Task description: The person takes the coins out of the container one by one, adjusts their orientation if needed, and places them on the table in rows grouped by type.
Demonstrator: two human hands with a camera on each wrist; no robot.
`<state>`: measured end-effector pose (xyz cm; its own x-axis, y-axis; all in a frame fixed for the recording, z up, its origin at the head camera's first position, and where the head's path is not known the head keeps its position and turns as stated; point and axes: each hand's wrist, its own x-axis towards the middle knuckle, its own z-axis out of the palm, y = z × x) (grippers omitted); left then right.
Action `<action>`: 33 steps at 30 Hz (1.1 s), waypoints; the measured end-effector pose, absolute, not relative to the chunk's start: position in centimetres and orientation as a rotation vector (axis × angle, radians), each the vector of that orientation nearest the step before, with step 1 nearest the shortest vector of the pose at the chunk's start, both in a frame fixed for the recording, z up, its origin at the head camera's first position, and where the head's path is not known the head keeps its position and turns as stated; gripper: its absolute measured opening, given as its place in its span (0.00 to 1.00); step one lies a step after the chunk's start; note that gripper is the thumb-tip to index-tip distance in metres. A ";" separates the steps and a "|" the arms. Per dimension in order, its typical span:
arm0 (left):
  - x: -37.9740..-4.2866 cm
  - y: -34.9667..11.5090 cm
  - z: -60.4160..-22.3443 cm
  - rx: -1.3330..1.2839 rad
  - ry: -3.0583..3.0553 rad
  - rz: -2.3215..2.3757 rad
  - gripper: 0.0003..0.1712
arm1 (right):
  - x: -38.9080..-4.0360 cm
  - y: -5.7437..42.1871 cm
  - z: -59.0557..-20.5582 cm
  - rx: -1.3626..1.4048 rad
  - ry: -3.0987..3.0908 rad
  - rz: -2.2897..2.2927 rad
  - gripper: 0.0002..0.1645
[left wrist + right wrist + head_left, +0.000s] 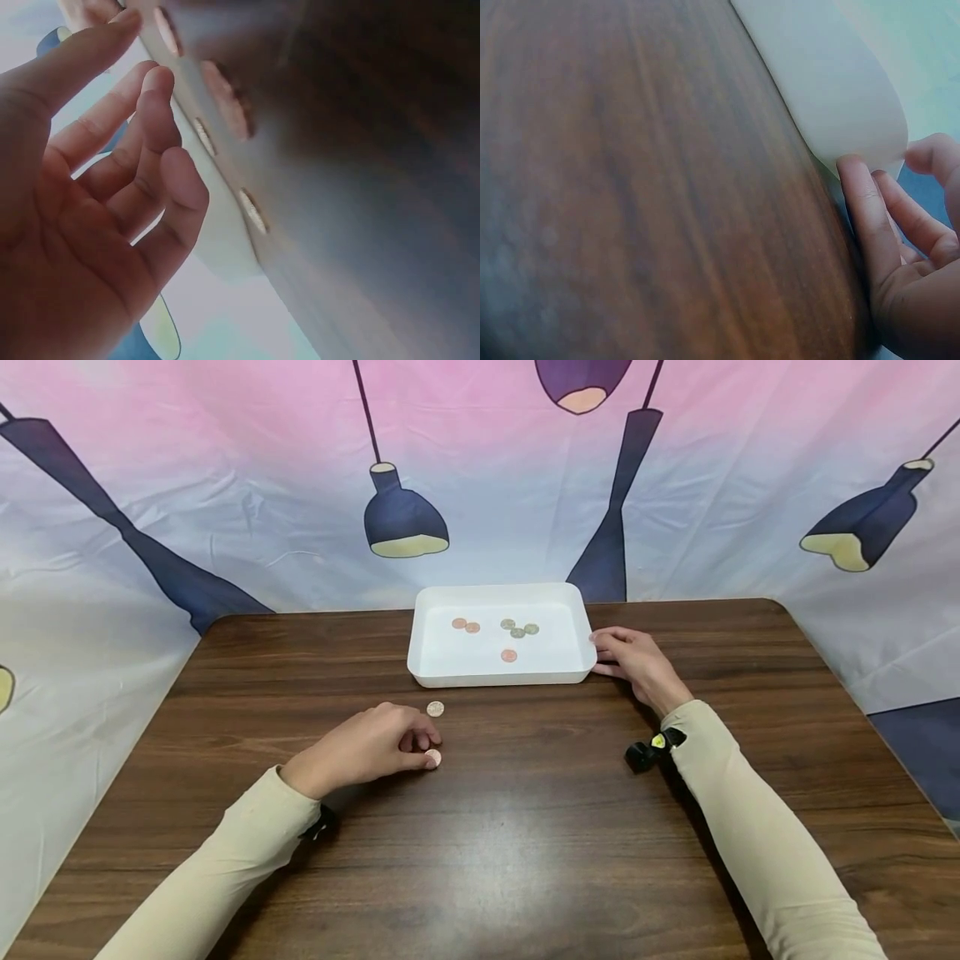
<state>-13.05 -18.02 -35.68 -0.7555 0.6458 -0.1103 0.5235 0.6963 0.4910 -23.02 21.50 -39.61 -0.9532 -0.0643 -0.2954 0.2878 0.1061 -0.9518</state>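
My left hand (pixel 375 747) hovers low over the table, fingers bent and thumb apart from them. Its thumb tip overlaps a shiny coin (pixel 436 756); a second, silvery coin (pixel 435 709) lies just beyond the fingers. In the left wrist view the palm and fingers hold nothing, and a copper coin (pixel 229 101) lies on the table beside the fingertips. My right hand (pixel 636 662) grips the right side of a white tray (pixel 502 680); one fingertip (pixel 922 156) is at the rim, another against the outer wall. Copper coins (pixel 509 656) and several duller yellowish coins (pixel 517 632) lie inside the tray.
The dark wood table (pixel 510 860) ends behind the tray at a printed cloth backdrop (pixel 495 518). Another silvery coin (pixel 253 211) shows near the tray wall in the left wrist view. A small black device (pixel 645 756) is strapped at the right wrist.
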 end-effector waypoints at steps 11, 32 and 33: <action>-14.4 -16.3 -33.5 0.934 2.689 0.763 0.03 | -23.1 21.7 -39.2 0.210 2.130 -1.916 0.30; -24.1 -11.2 -32.6 0.679 2.606 1.008 0.26 | -23.0 21.5 -39.7 0.200 2.122 -1.942 0.27; -24.4 -11.0 -32.7 0.654 2.586 1.032 0.27 | -23.0 21.6 -39.7 0.199 2.124 -1.942 0.27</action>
